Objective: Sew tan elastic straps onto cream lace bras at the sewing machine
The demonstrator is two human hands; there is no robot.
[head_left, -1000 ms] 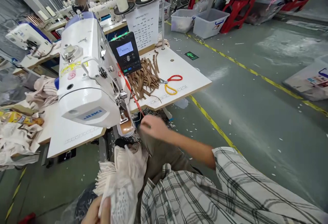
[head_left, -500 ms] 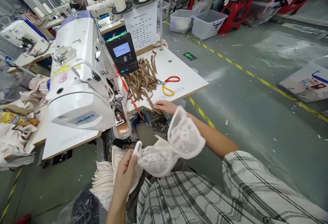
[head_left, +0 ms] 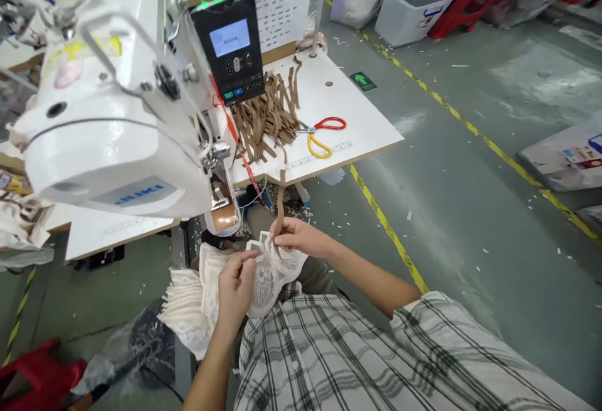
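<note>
My left hand [head_left: 239,285] is closed on the edge of a white lace bra [head_left: 266,282], which lies over my lap. Pinched in my right hand [head_left: 301,237] is a brown elastic strap [head_left: 281,201]; its far end trails up to the table edge. The strap's lower end is close to the top of the bra, and I cannot tell whether they touch. A pile of similar brown straps [head_left: 263,119] lies on the sewing table [head_left: 367,128], beside scissors [head_left: 322,138] with one red and one yellow handle. Left of my left hand is a stack of white lace pieces [head_left: 188,310].
A white sewing machine [head_left: 103,154] with a control panel [head_left: 230,47] stands at the left. Plastic bins [head_left: 409,12] and a red stool [head_left: 475,0] are on the floor behind. Another red stool [head_left: 42,373] is at lower left.
My right hand has drawn the brown strap off the table toward my lap. The bra has come down and left, and both hands are now close together. The view has shifted nearer the machine.
</note>
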